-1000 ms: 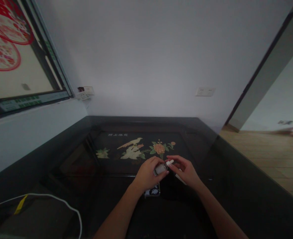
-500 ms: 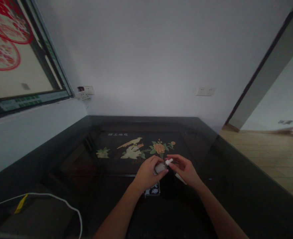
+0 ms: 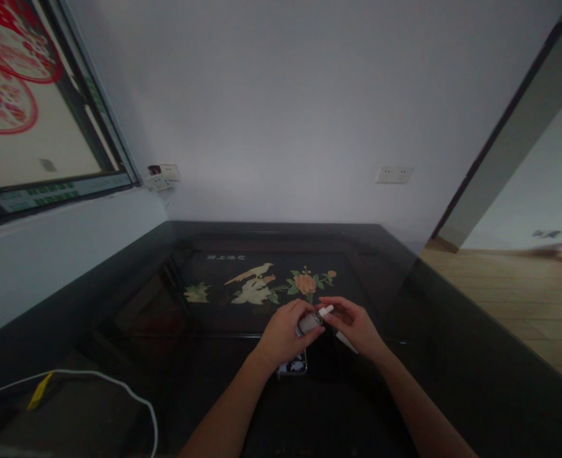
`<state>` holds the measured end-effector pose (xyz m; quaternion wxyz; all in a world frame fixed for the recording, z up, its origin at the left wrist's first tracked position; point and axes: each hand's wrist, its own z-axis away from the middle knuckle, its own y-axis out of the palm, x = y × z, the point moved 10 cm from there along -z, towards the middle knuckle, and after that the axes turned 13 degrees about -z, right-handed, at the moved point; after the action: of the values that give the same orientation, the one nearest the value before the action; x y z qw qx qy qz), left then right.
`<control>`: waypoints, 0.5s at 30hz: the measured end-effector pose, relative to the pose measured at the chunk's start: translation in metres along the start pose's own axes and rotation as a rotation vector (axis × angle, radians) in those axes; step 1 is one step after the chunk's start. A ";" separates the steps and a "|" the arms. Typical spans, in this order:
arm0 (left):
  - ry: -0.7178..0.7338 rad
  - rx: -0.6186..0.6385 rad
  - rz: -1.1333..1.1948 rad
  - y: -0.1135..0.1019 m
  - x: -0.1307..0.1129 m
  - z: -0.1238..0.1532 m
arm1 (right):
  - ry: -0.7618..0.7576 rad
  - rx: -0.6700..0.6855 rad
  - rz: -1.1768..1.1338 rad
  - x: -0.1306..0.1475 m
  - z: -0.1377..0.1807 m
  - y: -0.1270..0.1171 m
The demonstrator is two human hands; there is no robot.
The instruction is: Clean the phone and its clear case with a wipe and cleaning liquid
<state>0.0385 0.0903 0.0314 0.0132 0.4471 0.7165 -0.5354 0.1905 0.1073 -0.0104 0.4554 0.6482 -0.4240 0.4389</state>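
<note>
My left hand is wrapped round a small clear bottle, which it holds tilted above the dark table. The bottle's narrow white cap points up and to the right. My right hand has its thumb and fingers closed about this cap. Below the right palm a flat white piece shows in part; whether it is held or lies on the table I cannot tell. Under my left wrist lies a phone-like object with a black and white pattern, partly hidden.
A bird and flower picture decorates the glossy tabletop. At the left a white cable with a yellow tag runs over a dark flat surface. Wall sockets sit above the table's far edge, and a window is at the left.
The bottle and its cap have shifted very slightly to the right in my hands. Both hands keep nearly the same place and grip.
</note>
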 end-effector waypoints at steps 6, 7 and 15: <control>0.010 -0.015 -0.055 -0.001 0.001 -0.001 | -0.035 0.000 0.072 0.002 0.000 0.002; 0.011 -0.019 -0.062 -0.001 0.001 -0.001 | -0.039 0.000 0.078 0.003 0.000 0.003; -0.075 -0.126 -0.092 -0.013 0.015 0.000 | -0.100 -0.062 0.126 0.012 -0.001 -0.003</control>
<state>0.0208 0.0992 0.0339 0.0435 0.3916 0.7676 -0.5055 0.1963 0.1075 0.0005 0.4251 0.6268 -0.4997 0.4203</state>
